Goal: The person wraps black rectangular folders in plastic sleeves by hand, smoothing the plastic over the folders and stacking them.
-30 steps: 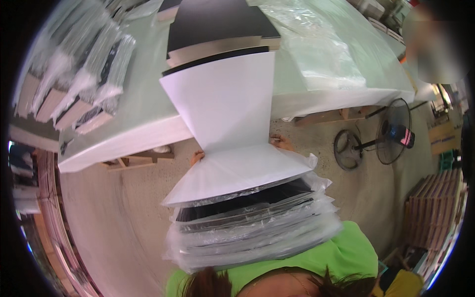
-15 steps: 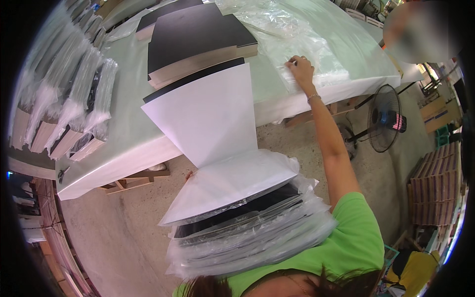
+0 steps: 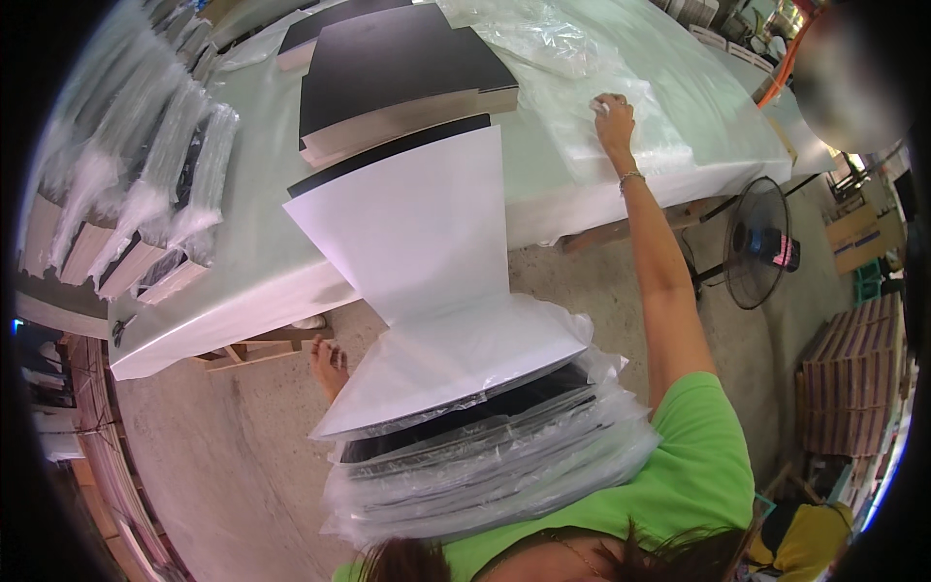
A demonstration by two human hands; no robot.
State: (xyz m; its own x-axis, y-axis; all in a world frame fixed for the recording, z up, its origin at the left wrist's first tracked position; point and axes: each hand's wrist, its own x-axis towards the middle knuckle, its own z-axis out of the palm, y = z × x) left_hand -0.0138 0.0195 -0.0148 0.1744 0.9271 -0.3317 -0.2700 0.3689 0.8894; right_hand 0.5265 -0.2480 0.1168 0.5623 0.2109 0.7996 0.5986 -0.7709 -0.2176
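My right hand point(image 3: 614, 128) is closed in a pinch on the pile of clear plastic bags point(image 3: 664, 136) lying on the table's right side. A bit of plastic shows at its fingertips. Left of the lap stack, my left hand point(image 3: 330, 367) hangs with fingers loosely curled and apart, holding nothing. A large white sheet point(image 3: 427, 233) bends from the table edge down toward me; its lower part lies within a clear bag point(image 3: 475, 359). Beneath that bag, a stack of plastic-wrapped dark sheets point(image 3: 495, 475) rests against my front.
Thick black-topped board stacks point(image 3: 398, 73) stand on the pale covered table point(image 3: 242, 301). Plastic-wrapped bundles point(image 3: 145, 184) line its left side, near scissors point(image 3: 120, 332). A fan point(image 3: 758, 242) stands to the right, with stacked striped cardboard point(image 3: 849, 378) beyond on the floor.
My left hand has come out from behind the bagged sheet, moving left into view. The right hand has shifted slightly right and farther over the plastic bags, and now pinches plastic.
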